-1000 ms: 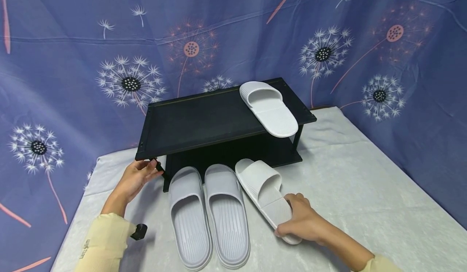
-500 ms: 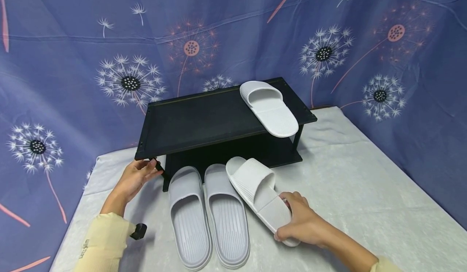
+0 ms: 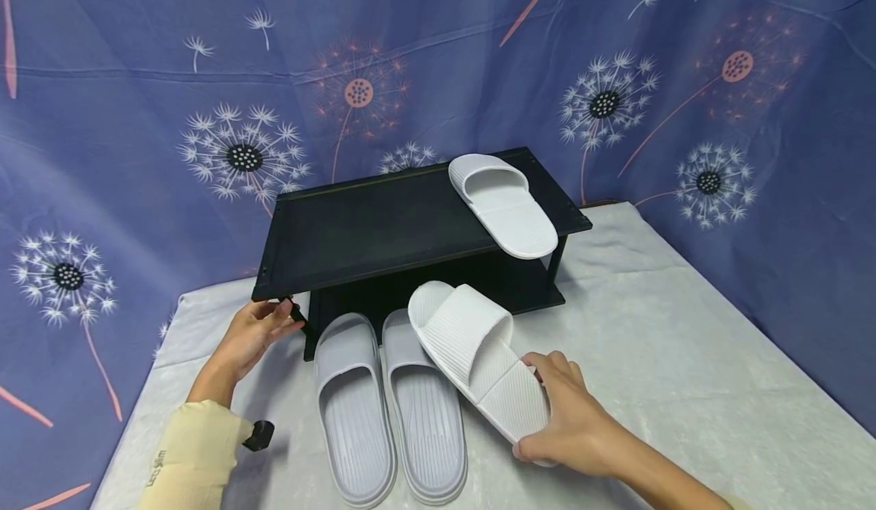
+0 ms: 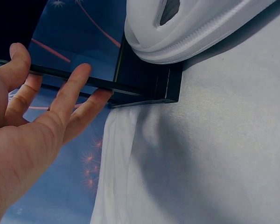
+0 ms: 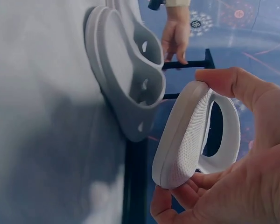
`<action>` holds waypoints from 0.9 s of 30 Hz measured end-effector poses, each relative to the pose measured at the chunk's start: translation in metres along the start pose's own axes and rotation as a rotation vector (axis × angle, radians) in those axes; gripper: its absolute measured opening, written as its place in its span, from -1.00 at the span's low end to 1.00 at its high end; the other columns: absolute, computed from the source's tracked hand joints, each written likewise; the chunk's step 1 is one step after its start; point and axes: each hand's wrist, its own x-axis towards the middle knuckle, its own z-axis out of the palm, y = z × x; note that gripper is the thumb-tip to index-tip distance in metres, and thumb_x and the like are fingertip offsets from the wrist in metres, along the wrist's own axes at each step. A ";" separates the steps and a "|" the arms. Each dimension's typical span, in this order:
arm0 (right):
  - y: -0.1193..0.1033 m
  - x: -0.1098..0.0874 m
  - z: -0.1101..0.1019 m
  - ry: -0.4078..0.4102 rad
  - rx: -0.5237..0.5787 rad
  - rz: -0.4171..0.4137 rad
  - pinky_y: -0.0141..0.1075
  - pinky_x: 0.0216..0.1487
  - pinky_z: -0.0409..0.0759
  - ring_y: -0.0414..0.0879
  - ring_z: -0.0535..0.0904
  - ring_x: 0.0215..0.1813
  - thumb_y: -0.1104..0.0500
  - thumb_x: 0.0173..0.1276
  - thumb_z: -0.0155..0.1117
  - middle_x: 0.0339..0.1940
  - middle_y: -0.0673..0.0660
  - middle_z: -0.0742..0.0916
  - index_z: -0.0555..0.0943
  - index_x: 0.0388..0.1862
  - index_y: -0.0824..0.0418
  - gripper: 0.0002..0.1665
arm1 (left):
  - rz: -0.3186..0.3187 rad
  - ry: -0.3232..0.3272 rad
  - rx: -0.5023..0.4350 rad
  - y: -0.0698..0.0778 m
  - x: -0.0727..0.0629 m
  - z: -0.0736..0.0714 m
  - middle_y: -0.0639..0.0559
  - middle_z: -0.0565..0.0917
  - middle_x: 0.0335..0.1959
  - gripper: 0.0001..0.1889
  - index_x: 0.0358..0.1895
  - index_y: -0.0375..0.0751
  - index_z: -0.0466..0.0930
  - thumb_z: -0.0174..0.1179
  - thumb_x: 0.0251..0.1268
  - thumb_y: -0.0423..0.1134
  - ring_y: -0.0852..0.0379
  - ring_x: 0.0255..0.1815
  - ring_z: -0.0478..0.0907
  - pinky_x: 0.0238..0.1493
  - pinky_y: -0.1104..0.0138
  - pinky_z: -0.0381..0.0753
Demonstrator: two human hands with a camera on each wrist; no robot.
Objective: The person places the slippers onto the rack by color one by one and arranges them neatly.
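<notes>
My right hand [image 3: 578, 422] holds a white slide slipper [image 3: 457, 327] by its heel end, thumb on one edge and fingers on the other. The slipper is raised and tilted, its toe overlapping one grey slipper in the head view. In the right wrist view its heel [image 5: 177, 140] sits between thumb and fingertips. My left hand [image 3: 249, 339] grips the left front leg of a black two-tier shoe rack [image 3: 369, 229]; in the left wrist view thumb and fingers lie about that thin bar [image 4: 100, 83]. A second white slipper [image 3: 516, 225] rests on the rack's top right, heel toward me.
Two grey slippers [image 3: 359, 426] stand side by side on the pale cloth [image 3: 684, 358] before the rack, toes at its lower shelf [image 3: 503, 286]. A blue dandelion-print curtain [image 3: 438, 54] hangs behind. A small black device [image 3: 258, 435] is at the left sleeve.
My right hand has lifted the white slipper off the cloth and swung its toe left, over the grey slipper. The left hand stays on the rack's leg.
</notes>
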 end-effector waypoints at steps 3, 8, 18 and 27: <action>-0.005 -0.004 -0.003 0.024 -0.011 -0.020 -0.40 -0.23 0.44 -0.13 0.24 -0.07 0.10 -0.52 0.62 -0.14 -0.07 0.43 0.37 0.24 0.11 0.15 | 0.003 -0.001 -0.002 0.000 0.000 0.000 -0.11 0.32 0.00 -0.73 0.15 0.04 0.37 0.06 0.46 -0.19 0.12 -0.02 0.63 0.14 0.26 0.61; -0.012 -0.009 -0.008 0.090 -0.045 -0.080 -0.39 -0.19 0.46 -0.16 0.23 -0.05 0.11 -0.52 0.64 -0.09 -0.09 0.44 0.36 0.26 0.08 0.17 | 0.005 -0.002 -0.007 0.000 0.000 -0.001 -0.11 0.32 0.00 -0.73 0.15 0.04 0.37 0.06 0.46 -0.20 0.14 -0.02 0.63 0.13 0.26 0.61; -0.018 -0.008 -0.014 0.189 -0.041 -0.170 -0.27 -0.07 0.49 -0.16 0.25 0.05 0.14 -0.46 0.65 -0.02 -0.10 0.43 0.31 0.31 0.08 0.20 | -0.025 0.004 0.018 0.001 -0.001 0.000 -0.09 0.32 0.06 -0.64 0.24 -0.01 0.32 0.06 0.45 -0.13 0.15 0.03 0.60 0.24 0.11 0.50; -0.027 0.005 -0.025 0.184 0.019 -0.191 -0.20 -0.07 0.49 -0.12 0.25 0.08 0.07 -0.33 0.64 0.03 0.00 0.40 0.25 0.35 0.09 0.18 | -0.003 -0.006 0.007 0.001 0.000 0.000 -0.09 0.29 0.08 -0.61 0.28 -0.08 0.27 0.04 0.47 -0.16 0.26 -0.02 0.59 0.16 0.28 0.59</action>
